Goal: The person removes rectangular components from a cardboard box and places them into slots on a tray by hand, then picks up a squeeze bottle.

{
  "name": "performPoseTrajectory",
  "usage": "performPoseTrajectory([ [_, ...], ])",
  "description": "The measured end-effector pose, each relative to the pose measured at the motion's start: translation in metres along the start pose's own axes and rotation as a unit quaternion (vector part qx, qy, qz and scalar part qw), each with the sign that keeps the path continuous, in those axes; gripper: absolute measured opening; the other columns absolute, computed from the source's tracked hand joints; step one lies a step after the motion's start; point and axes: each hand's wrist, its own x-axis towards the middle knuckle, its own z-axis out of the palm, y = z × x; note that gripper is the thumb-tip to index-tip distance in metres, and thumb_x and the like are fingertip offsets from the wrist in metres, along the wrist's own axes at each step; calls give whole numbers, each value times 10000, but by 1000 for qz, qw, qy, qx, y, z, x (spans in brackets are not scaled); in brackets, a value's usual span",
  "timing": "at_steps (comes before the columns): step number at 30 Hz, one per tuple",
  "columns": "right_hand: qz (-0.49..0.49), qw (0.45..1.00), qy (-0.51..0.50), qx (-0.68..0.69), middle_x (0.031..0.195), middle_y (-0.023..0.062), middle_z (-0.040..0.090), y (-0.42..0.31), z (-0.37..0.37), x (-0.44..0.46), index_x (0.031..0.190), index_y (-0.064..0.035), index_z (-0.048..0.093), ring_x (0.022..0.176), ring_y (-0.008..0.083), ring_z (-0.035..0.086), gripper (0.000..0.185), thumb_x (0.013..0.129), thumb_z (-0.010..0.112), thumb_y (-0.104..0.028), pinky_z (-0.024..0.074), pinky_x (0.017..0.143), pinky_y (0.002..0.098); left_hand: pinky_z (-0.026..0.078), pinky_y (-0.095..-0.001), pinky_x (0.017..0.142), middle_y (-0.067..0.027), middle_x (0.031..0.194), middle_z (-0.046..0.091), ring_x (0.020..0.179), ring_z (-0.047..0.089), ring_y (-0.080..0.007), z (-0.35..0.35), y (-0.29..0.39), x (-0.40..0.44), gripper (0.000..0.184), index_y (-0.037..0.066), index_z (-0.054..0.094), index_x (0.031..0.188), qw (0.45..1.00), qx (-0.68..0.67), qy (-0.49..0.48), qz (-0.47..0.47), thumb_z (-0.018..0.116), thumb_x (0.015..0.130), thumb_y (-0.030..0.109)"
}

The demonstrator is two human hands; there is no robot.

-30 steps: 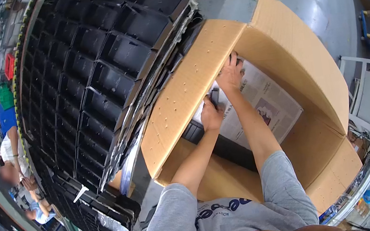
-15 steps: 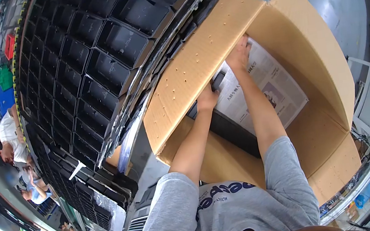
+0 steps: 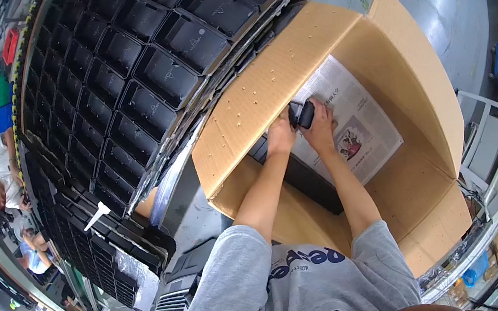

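Over newspaper (image 3: 360,105), the right hand (image 3: 321,125) has moved nearer the left hand (image 3: 281,136), both curled around black pieces (image 3: 306,115).

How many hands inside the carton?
2: the left hand beside the pitted flap, and the right hand holding a black piece over the newspaper. The flap hides part of the carton's interior; no third arm visibly reaches in.

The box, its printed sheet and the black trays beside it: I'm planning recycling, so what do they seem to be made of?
Box: matt brown cardboard, judging by its stiff, creased flaps.
Sheet: thin, dull paper, probably newsprint, given the columns of print and a picture.
Trays: likely moulded plastic with a slight sheen, judging by thin walls and repeated pockets.
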Motion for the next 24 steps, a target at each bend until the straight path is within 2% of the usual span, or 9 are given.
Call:
performPoseTrajectory([
  [4,-18,995,-17,93,1172,137,520,2,-13,1,1251,-56,397,1059,316,505,776,553,737,-48,393,923,379,457,-388,910,-128,1319,414,1030,545,-346,-4,-9,17,641,80,402,1284,932,288,94,199,583,682,-44],
  [9,-76,982,-31,171,1217,120,479,23,-8,1,1252,-94,400,1036,320,506,780,547,731,-51,369,948,404,463,-394,875,-149,1238,442,998,551,-347,-24,11,26,586,58,412,1230,959,168,36,225,587,677,-27],
  [12,-29,976,-79,202,1228,146,462,27,-3,2,1246,-39,375,1088,277,488,760,568,719,-49,379,944,342,468,-399,849,-164,1177,462,974,556,-348,-35,24,27,546,42,420,1190,968,91,-5,235,590,674,-14],
  [15,7,959,-17,281,1248,153,441,7,-31,-1,1298,-38,329,1110,273,467,822,588,743,-55,368,958,327,473,-403,824,-180,1116,483,950,561,-349,-41,43,17,508,26,428,1150,971,22,-27,238,593,670,-1],
  [18,-12,978,8,206,1286,183,431,5,-69,-17,1360,-13,307,1155,290,459,879,614,769,-67,359,996,352,478,-408,798,-196,1055,504,926,566,-350,-41,65,-6,471,9,436,1110,976,-32,-18,215,596,667,11],
  [19,40,982,21,181,1285,209,428,0,-86,-19,1339,11,332,1144,290,475,840,619,762,-45,374,993,354,479,-409,789,-201,1035,511,918,568,-350,-40,73,-20,459,4,439,1096,978,-48,-10,205,598,666,16],
  [20,67,965,-3,252,1278,227,426,-20,-113,-22,1332,26,329,1132,289,485,836,617,760,-20,380,993,348,481,-411,780,-206,1015,518,910,569,-350,-38,82,-24,448,-2,441,1083,979,-65,-2,195,599,665,20],
  [22,-3,929,8,371,1285,217,415,-52,-153,-36,1328,24,325,1148,291,463,775,654,708,42,370,993,348,486,-407,767,-198,1007,516,900,567,-347,-97,75,-60,482,-10,438,1078,981,-76,9,181,630,637,23],
  [24,-26,930,15,365,1324,201,378,-78,-179,-54,1362,-6,274,1146,270,453,782,683,650,87,372,982,332,494,-391,758,-173,1070,484,904,556,-345,-155,87,-109,632,-11,419,1118,984,-62,15,166,709,559,43],
])
